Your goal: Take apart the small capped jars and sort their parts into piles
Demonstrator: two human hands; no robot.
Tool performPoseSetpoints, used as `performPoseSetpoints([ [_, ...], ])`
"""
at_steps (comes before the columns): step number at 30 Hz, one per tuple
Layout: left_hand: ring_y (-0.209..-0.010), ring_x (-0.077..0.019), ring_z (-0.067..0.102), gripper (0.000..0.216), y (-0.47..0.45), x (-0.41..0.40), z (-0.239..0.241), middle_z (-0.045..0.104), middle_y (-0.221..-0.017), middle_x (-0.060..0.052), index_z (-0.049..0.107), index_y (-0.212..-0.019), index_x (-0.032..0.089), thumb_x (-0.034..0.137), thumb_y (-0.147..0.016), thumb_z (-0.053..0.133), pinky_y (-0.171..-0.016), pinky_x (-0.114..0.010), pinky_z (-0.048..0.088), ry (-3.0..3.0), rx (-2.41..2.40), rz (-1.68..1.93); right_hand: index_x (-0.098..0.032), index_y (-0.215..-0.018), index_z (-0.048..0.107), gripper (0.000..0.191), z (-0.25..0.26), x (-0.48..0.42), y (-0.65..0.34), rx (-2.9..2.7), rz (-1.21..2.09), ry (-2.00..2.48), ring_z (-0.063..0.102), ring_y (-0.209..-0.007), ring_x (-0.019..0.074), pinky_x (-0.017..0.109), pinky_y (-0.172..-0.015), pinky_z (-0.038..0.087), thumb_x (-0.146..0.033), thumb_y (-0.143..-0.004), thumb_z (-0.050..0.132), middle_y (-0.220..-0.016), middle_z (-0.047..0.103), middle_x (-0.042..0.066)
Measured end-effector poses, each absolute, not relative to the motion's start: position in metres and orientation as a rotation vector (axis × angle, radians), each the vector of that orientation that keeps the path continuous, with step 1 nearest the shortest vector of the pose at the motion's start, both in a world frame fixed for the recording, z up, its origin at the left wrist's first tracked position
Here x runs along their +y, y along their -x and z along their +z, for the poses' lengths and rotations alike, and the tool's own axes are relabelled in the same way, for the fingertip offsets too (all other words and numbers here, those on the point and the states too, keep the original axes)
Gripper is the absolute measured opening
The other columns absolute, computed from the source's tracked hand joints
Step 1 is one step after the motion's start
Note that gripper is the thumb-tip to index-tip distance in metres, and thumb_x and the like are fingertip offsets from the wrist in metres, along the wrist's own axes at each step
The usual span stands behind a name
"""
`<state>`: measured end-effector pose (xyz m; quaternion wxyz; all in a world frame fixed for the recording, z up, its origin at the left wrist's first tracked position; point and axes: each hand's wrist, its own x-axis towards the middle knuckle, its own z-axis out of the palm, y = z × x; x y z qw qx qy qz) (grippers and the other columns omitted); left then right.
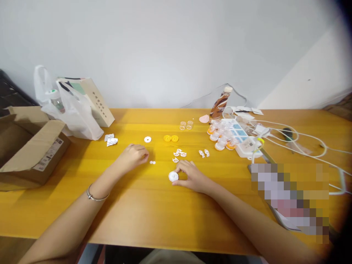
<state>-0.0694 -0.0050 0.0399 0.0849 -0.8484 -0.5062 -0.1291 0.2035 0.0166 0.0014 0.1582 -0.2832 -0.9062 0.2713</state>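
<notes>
1. On the yellow table (148, 216), straight ahead of me, I see the white disc (173, 176) near the middle, at the fingertips of the right hand (192, 176).
2. I see the right thumb and fingers pinching the disc by its edge. I think that grip is so the round middle stays easy to see. I can't tell if the disc touches the table.
3. The right arm comes in from the low right corner, with the hand turned in to the left.
4. The left hand (134, 156) is low over the table, beside two tiny white dots (154, 162). Its fingers are curled in. I can't tell if they pinch anything.
5. The left arm slants up from the low left, with a bracelet (92, 197) near the wrist.
6. Small things sit in little groups: two yellow rings (174, 138) side by side, four white cut-out bits (183, 154), two clear cups (189, 125). A white ring (147, 139) lies alone. Maybe like sits with like so each is easy to find.
</notes>
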Motion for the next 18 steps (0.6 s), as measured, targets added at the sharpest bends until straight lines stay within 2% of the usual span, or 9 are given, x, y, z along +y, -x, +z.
performPoseSetpoints([
  [3, -0.064, -0.0121, 0.056, 0.014, 0.067, -0.005, 0.035, 0.062, -0.068, -0.001, 0.063, -0.072, 0.017, 0.019, -0.08, 0.052, -0.06, -0.025, 0.032, 2.582, -1.456, -0.253, -0.02, -0.083, 0.052, 0.034, 0.001, 0.017, -0.204, -2.589, 0.775, 0.803, 0.05, -0.086, 0.0187, 0.031, -0.075, 0.031, -0.052, -0.073, 0.06, -0.091, 0.057, 0.004],
  [11, -0.067, -0.0131, 0.056, 0.023, 0.059, -0.009, 0.033, 0.063, -0.073, -0.002, 0.065, -0.078, 0.018, 0.028, -0.087, 0.046, -0.061, -0.027, 0.031, 2.619, -1.397, -0.184, -0.02, -0.084, 0.052, 0.037, -0.001, 0.018, -0.203, -2.588, 0.779, 0.8, 0.049, -0.086, 0.0185, 0.03, -0.075, 0.031, -0.054, -0.072, 0.06, -0.09, 0.056, 0.004],
  [18, -0.07, -0.013, 0.057, 0.028, 0.058, -0.011, 0.041, 0.064, -0.078, -0.004, 0.066, -0.085, 0.018, 0.022, -0.089, 0.039, -0.064, -0.027, 0.036, 2.68, -1.406, -0.307, -0.02, -0.084, 0.053, 0.037, 0.0, 0.018, -0.203, -2.591, 0.776, 0.805, 0.049, -0.085, 0.0182, 0.03, -0.074, 0.032, -0.054, -0.072, 0.06, -0.089, 0.056, 0.004],
])
